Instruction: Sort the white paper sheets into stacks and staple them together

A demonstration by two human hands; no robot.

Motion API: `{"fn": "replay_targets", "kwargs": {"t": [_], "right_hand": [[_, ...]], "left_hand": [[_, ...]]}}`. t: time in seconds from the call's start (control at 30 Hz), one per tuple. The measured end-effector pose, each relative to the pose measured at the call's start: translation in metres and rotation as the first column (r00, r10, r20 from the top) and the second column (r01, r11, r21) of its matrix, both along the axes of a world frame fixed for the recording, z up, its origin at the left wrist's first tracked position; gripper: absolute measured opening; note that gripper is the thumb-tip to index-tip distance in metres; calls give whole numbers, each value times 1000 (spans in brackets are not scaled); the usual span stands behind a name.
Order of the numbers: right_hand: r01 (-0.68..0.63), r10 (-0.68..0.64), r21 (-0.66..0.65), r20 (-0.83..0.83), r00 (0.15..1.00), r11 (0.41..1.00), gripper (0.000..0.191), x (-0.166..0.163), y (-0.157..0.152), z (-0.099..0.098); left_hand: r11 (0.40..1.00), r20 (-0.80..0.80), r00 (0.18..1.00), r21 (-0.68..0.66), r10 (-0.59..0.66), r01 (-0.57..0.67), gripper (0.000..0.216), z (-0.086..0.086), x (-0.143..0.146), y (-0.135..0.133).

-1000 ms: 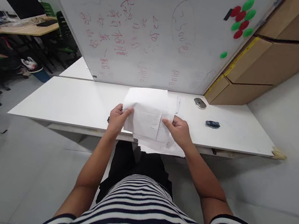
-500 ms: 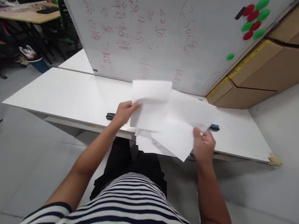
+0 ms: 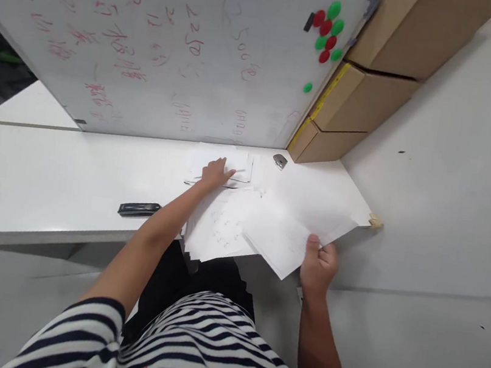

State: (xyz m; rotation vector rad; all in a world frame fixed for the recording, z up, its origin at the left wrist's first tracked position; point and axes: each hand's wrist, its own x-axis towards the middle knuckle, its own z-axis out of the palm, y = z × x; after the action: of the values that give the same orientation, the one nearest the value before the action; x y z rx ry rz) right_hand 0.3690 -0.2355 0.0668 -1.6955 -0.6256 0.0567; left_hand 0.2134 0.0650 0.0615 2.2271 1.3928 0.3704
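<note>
My left hand (image 3: 217,173) lies over a pile of white papers (image 3: 242,160) at the back of the white table, its fingers resting on the top sheets and its thumb pointing right. My right hand (image 3: 319,268) is closed on some white paper sheets (image 3: 303,211), thumb on top, holding them by their near right edge. Below and left of these sheets, more papers (image 3: 221,220) with faint printing lie at the table's front edge. A black stapler (image 3: 139,210) lies left of them. Behind the held sheets is a small silver object (image 3: 279,161).
A whiteboard (image 3: 150,83) with red writing stands along the back of the table (image 3: 34,177). Red and green magnets (image 3: 328,27) cling to its right side. Stacked cardboard boxes (image 3: 354,102) stand at the back right, beside a pale wall (image 3: 471,181).
My left hand has let go of the paper it held up and now rests on the back pile. My right hand still holds sheets. The view has swung to the right.
</note>
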Motion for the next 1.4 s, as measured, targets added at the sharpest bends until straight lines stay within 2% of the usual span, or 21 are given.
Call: {"fn": "replay_targets", "kwargs": {"t": [0.03,0.07,0.13,0.2,0.27,0.3,0.37,0.47,0.53,0.63,0.73,0.83,1.03,1.2,1.27,1.4], "right_hand": [[-20,20,-20,30,999,1000,40,-2,2,0],[-46,48,-31,62,997,998,38,-4,6,0],[-134,137,-36,110,984,990,36,-7,16,4],[-246,247,-21,132,960,969,34,-13,30,10],[-352,347,9,148,926,936,34,-23,46,17],[-399,390,29,156,907,916,34,-29,54,19],[-485,469,73,165,867,871,35,-43,69,22],[-575,559,112,148,816,810,39,-65,86,16],[-609,596,117,131,792,784,47,-79,93,8],[-644,628,136,148,764,752,61,-95,98,-6],[-655,634,133,170,755,744,70,-102,99,-18],[-674,664,99,115,739,732,74,-102,98,-26],[-614,613,24,51,789,789,79,-95,95,-34],[-624,625,-49,3,781,780,77,-93,93,-38],[-640,638,-54,-50,769,767,78,-91,92,-40],[-633,629,44,-185,755,773,82,-88,88,-39]], "left_hand": [[999,148,988,-14,-36,38,58,0,-1,-12],[994,328,940,-23,-90,104,59,4,-5,-26],[946,633,750,-86,-191,314,62,15,-19,-56],[856,766,594,-115,-248,505,65,30,-37,-82],[828,812,535,-123,-233,548,59,42,-54,-101],[841,823,526,-120,-213,528,57,45,-62,-107],[905,829,535,-92,-161,416,59,47,-74,-115],[991,789,610,-11,-73,132,68,39,-86,-122],[999,770,638,28,-8,-22,68,29,-89,-127],[990,808,584,3,80,-140,59,15,-89,-134],[983,847,510,-72,149,-169,54,7,-89,-137],[982,866,471,-106,169,-158,53,4,-88,-138],[984,885,435,-126,168,-124,51,1,-87,-141],[976,907,364,-179,212,-122,49,3,-86,-142],[967,918,307,-227,252,-115,46,5,-88,-140],[929,924,94,-368,370,-29,48,12,-94,-133]]}}
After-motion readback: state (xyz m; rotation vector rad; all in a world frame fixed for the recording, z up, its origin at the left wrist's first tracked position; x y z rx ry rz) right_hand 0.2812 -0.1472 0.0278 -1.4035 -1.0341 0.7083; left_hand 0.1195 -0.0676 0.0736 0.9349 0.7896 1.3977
